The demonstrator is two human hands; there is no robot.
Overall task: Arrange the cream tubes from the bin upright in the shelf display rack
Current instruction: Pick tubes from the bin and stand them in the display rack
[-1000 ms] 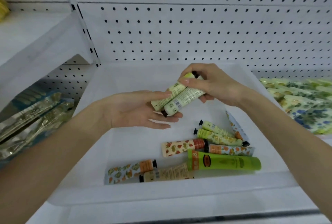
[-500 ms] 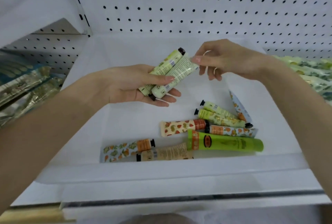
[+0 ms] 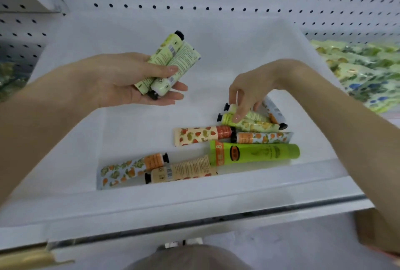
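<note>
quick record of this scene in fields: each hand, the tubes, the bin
left hand: holds two pale green tubes over the bin
right hand: fingers curled down onto the yellow-green tubes in the bin; grip unclear
bin: white, eight tubes lying flat
largest tube: bright green tube, near the front wall
display rack: not in view

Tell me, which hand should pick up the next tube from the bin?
Right. The right hand is down in the bin, fingers touching the yellow-green tubes there. The left hand is full: it holds two tubes.
</note>
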